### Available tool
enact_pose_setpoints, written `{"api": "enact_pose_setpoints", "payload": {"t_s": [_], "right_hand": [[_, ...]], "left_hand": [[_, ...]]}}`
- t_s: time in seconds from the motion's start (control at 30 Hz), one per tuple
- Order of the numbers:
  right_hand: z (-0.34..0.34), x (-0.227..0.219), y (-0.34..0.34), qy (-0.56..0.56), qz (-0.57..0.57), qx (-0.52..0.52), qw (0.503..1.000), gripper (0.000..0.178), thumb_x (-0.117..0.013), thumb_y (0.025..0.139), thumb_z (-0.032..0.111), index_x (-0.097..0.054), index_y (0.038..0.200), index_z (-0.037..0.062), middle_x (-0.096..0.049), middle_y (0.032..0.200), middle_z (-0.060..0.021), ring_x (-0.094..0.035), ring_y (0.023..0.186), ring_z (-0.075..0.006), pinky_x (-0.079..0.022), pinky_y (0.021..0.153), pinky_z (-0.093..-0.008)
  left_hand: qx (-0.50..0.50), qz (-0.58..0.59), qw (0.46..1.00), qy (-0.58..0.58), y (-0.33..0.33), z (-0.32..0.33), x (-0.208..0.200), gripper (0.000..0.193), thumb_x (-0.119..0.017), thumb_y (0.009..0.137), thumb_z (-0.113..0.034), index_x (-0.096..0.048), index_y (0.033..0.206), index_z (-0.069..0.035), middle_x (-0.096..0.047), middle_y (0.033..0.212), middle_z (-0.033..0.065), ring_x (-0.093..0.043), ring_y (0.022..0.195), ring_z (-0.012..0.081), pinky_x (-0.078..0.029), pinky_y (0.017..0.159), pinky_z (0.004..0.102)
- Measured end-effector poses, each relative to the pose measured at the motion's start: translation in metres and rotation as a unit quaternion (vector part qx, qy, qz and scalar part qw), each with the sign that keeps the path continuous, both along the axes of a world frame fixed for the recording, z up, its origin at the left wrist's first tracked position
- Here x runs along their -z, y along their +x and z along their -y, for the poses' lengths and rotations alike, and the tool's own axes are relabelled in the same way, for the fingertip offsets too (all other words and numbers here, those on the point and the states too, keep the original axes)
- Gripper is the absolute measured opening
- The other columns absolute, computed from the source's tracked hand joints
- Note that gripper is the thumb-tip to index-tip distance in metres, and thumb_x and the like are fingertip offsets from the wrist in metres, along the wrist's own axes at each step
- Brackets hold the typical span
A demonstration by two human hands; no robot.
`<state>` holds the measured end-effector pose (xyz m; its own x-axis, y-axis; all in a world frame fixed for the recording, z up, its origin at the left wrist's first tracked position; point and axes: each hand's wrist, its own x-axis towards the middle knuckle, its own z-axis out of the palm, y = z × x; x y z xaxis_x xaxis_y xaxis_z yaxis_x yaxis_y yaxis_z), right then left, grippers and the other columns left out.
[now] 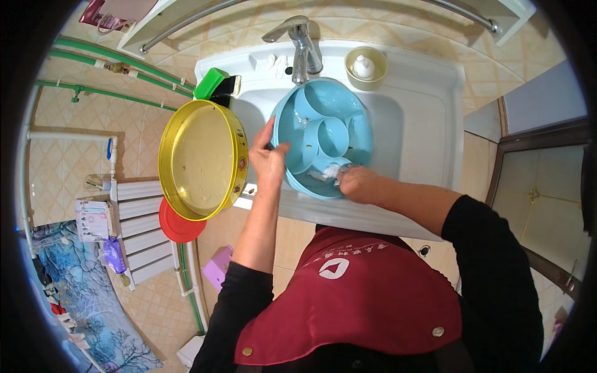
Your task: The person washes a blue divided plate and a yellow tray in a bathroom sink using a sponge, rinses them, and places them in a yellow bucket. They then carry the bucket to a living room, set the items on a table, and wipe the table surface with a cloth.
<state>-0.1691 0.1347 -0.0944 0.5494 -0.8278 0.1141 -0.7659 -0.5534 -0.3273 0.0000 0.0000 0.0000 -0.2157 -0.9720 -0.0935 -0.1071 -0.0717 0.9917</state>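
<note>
A round light-blue divided tray (356,107), with curved compartments and a small round cup in its middle, rests tilted in the white sink (429,152) beneath the faucet (300,59). My left hand (268,163) grips the tray's left rim, thumb toward the inside. Bunched in my right hand (360,184) is a white cloth or tissue (331,172), pressed into the tray's near compartment. My right fingers are closed and partly hidden by the hand. A few small dark bits lie in the tray.
Left of the tray, a large round yellow tin (239,171) stands at the sink's edge. Behind it are a green box (211,83) and a black-and-white item. A cream bowl (349,69) holding a white bottle sits back right. A red round lid (183,225) is below the tin.
</note>
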Motion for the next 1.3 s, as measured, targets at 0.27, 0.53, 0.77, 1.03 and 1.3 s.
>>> {"api": "enact_pose_setpoints", "payload": {"t_s": [0.27,0.53,0.77,1.03,1.3], "right_hand": [[-0.008,-0.020,0.027,0.286,0.383,0.235,0.847,0.007,-0.056,0.064,0.006,-0.061,0.066,0.0019,-0.060,0.073,-0.0179,-0.058,0.069,-0.0318,-0.048,0.064,-0.0391],[0.001,-0.039,0.077,0.328,0.656,0.281,0.618,0.019,-0.052,0.077,0.011,-0.060,0.093,0.0027,-0.059,0.076,-0.0022,-0.054,0.070,-0.0163,-0.042,0.064,-0.0309],[-0.026,-0.023,0.006,0.158,0.233,0.125,0.951,0.031,-0.057,0.063,0.003,-0.061,0.094,0.0062,-0.060,0.084,-0.0147,-0.057,0.075,-0.0325,-0.047,0.063,-0.0386],[-0.031,-0.104,-0.036,0.108,0.435,0.248,0.859,0.027,-0.061,0.063,-0.002,-0.058,0.089,0.0037,-0.059,0.084,-0.0092,-0.056,0.077,-0.0234,-0.046,0.070,-0.0319],[-0.029,-0.100,-0.089,0.213,0.618,0.475,0.589,0.019,-0.066,0.074,0.015,-0.057,0.088,0.0059,-0.054,0.079,-0.0010,-0.051,0.072,-0.0116,-0.043,0.064,-0.0268]], "left_hand": [[-0.012,0.003,0.991,-0.135,-0.021,-0.013,0.014,0.055,-0.052,0.057,0.009,-0.062,0.110,-0.004,-0.054,0.117,0.0165,-0.049,0.113,0.0268,-0.035,0.098,0.0338],[-0.038,0.066,0.975,-0.207,-0.022,-0.030,0.004,0.053,-0.052,0.058,0.007,-0.061,0.110,-0.001,-0.050,0.121,0.0187,-0.048,0.113,0.0266,-0.035,0.097,0.0335],[-0.092,-0.022,0.996,-0.001,-0.009,-0.008,-0.001,0.056,-0.050,0.059,0.008,-0.057,0.115,0.004,-0.057,0.112,0.0139,-0.054,0.101,0.0205,-0.041,0.089,0.0287],[-0.096,-0.178,0.952,0.229,0.024,-0.014,0.000,0.068,-0.046,0.062,0.007,-0.043,0.130,-0.002,-0.055,0.113,0.0103,-0.054,0.097,0.0211,-0.045,0.083,0.0295],[-0.129,-0.208,0.926,0.286,0.036,-0.031,0.030,0.066,-0.045,0.058,0.001,-0.045,0.122,-0.012,-0.050,0.115,0.0105,-0.048,0.104,0.0312,-0.043,0.087,0.0485]]}}
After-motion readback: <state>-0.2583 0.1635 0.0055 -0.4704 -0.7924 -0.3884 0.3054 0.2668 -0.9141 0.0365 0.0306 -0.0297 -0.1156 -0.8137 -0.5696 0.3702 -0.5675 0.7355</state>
